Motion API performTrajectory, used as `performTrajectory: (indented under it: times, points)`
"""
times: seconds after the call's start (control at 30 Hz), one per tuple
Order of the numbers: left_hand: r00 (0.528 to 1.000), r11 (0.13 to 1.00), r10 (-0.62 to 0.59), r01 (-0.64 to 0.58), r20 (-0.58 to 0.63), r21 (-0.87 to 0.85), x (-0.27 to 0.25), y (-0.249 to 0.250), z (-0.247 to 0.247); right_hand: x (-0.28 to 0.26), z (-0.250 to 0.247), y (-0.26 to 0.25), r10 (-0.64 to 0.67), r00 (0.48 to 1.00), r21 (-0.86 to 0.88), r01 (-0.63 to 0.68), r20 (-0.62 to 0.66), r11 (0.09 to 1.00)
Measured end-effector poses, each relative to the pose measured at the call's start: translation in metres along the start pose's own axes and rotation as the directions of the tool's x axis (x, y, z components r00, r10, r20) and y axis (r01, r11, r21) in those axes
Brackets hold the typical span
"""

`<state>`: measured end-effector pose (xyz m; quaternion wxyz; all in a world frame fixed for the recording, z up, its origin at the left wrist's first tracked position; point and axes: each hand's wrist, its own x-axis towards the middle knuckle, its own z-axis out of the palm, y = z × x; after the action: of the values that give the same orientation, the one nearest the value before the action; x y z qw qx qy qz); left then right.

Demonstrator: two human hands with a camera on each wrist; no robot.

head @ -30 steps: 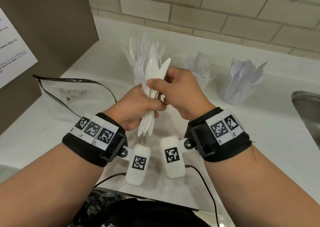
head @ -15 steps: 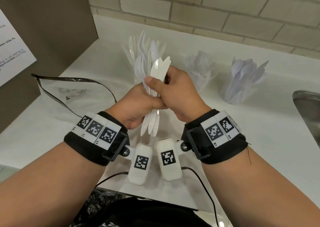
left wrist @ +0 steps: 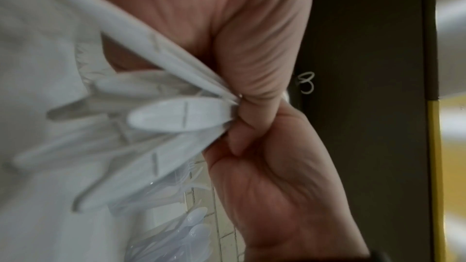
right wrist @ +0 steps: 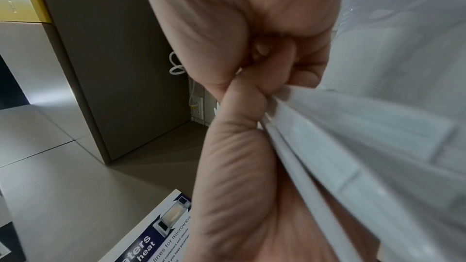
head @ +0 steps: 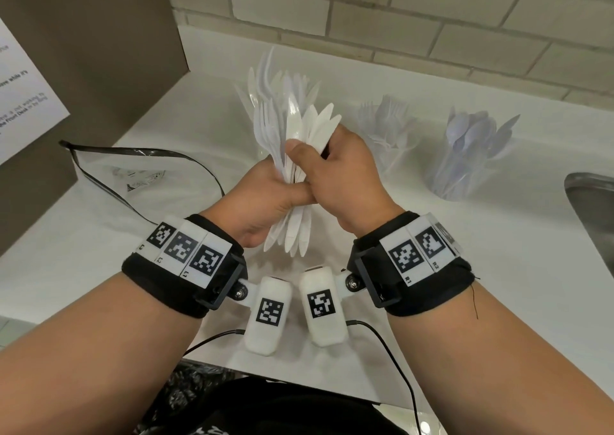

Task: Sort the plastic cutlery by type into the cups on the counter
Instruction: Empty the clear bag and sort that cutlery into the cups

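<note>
My left hand [head: 265, 198] grips a bundle of white plastic cutlery [head: 292, 155] upright above the counter, forks and knife blades fanning out at the top, handles [head: 292, 235] sticking out below. My right hand [head: 335, 165] pinches a few knives [head: 324, 125] at the bundle's right side, thumb across the front. In the left wrist view the handles [left wrist: 181, 117] splay out from both fists. The right wrist view shows flat white handles [right wrist: 340, 146] under my right thumb. Behind the bundle stands a cup of mixed cutlery [head: 265, 79]. A cup of forks [head: 387, 132] and a cup of spoons [head: 471, 155] stand to the right.
A clear plastic bag with a black zip strip [head: 133, 172] lies on the white counter [head: 498, 268] at the left. A brown cabinet side [head: 83, 52] with a paper notice stands left. A steel sink edge [head: 591, 208] is at the far right. A brick wall runs behind.
Both hands rose slightly and moved closer together. My right hand has slid down the bundle, and the knives under its thumb now fan out to the right of the forks.
</note>
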<state>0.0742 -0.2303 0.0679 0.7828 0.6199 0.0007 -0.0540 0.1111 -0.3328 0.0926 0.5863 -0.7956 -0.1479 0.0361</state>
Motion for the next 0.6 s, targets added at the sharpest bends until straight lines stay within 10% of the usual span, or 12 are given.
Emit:
performTrajectory:
  times: [0.6]
  points:
    - [0.992, 0.974, -0.027, 0.054, 0.124, -0.218, -0.002, -0.005, -0.018, -0.003, -0.01, 0.003, 0.173, 0.964, 0.544, -0.258, 0.202, 0.799]
